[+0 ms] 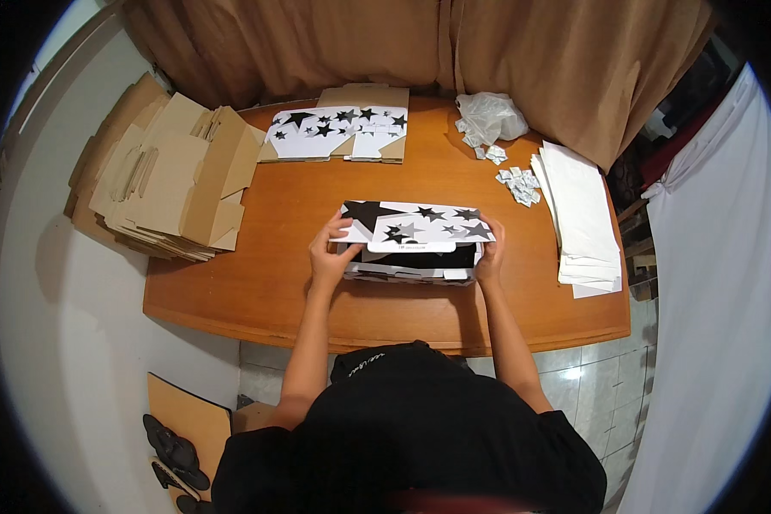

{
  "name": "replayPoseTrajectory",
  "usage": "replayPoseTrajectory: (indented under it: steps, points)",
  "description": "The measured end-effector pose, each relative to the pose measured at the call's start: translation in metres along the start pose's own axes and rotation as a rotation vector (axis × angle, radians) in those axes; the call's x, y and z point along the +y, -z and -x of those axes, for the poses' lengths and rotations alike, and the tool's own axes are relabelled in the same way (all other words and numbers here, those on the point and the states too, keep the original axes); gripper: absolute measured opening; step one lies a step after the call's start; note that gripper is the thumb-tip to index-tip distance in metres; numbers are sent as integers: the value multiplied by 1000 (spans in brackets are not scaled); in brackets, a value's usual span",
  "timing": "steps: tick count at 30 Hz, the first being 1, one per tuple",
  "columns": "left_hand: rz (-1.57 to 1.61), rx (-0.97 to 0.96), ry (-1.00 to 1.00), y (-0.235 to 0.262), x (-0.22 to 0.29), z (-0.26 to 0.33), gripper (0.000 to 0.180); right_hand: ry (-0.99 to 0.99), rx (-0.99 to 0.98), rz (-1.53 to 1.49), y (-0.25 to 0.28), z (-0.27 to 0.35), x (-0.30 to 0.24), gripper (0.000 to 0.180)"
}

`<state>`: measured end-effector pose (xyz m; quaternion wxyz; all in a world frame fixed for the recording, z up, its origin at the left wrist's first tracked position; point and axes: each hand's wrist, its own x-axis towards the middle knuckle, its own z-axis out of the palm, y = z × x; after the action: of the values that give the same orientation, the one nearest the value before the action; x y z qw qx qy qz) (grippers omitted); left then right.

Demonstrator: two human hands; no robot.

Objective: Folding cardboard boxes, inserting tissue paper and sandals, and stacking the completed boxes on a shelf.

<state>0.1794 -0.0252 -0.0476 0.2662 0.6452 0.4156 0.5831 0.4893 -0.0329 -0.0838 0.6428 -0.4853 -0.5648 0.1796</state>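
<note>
Star-printed box (413, 240) gripped at both ends, mid-table.

Its left end is clasped by the left hand (331, 255), its right end by the right hand (491, 257); the wooden table (265, 283) is underneath.

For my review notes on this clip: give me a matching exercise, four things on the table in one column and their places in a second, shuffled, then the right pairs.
Things:
1. star-printed box
2. flat star-printed box blank
3. stack of white sheets
4. pile of flat brown cardboard

Places:
A. right edge of the wooden table
B. overhanging the table's left end
C. far side of the table, by the brown curtain
D. table centre, between the left hand and right hand

Pairs: 1-D, 2-C, 3-A, 4-B
</note>
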Motion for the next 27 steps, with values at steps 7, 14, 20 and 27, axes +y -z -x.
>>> replayPoseTrajectory:
  steps: [7, 14, 20, 27]
  points:
    - [-116, -28, 60, 4, 2, 28, 33, -18, -111, 24, 8, 15, -29, 85]
    - [-292, -127, -39, 0, 6, 43, 54, 83, -252, 229, 20, 25, -26, 58]
    - [-234, -25, 186, -10, 12, 43, 67, 51, -274, 353, 17, 32, -45, 56]
    - [-341, 245, 100, -31, 20, 51, 81, 7, -254, 481, 6, 33, -66, 59]
